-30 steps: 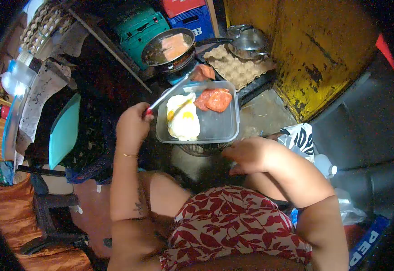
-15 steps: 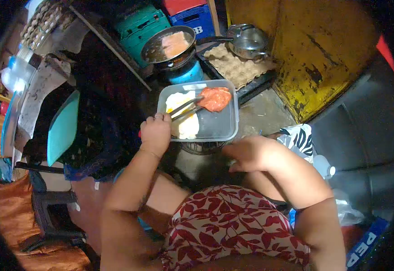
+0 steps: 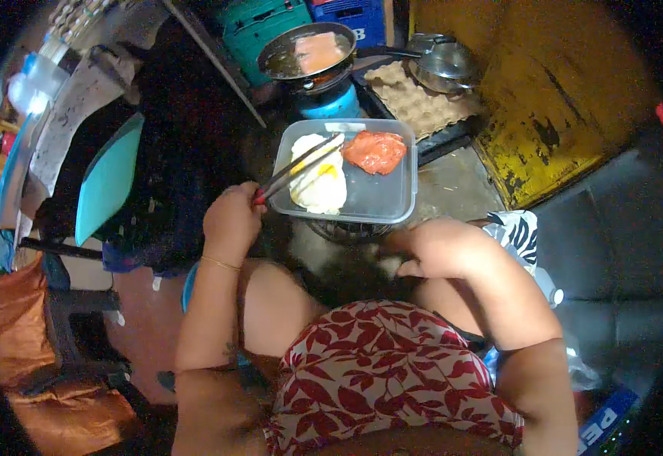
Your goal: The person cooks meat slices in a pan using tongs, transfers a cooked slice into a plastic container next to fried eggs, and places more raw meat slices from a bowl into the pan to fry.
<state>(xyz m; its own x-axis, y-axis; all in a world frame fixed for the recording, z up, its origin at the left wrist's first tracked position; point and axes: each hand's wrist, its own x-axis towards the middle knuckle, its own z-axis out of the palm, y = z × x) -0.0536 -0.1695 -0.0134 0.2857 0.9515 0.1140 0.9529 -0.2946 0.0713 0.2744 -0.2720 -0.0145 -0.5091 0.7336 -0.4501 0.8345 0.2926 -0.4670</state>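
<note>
My left hand (image 3: pixel 233 219) grips metal tongs (image 3: pixel 298 165) by their red-tipped handle. The tong tips lie over the fried eggs (image 3: pixel 318 182) in a clear plastic container (image 3: pixel 377 204). A red slice of meat (image 3: pixel 375 151) sits in the container's far right corner, apart from the tongs. My right hand (image 3: pixel 434 247) rests on my knee below the container, fingers curled, holding nothing I can see. A frying pan (image 3: pixel 306 52) with a pink slice in oil stands on a blue burner (image 3: pixel 330 101) beyond the container.
An egg tray (image 3: pixel 415 102) and a lidded steel pot (image 3: pixel 442 61) sit right of the pan. A yellow wall (image 3: pixel 544 99) rises at right. A teal board (image 3: pixel 107 182) leans at left. Green and blue crates (image 3: pixel 271 23) stand behind the pan.
The tongs carried a meat slice from above the container's far edge, set it down inside, then drew back left over the eggs. My right hand stayed on my knee.
</note>
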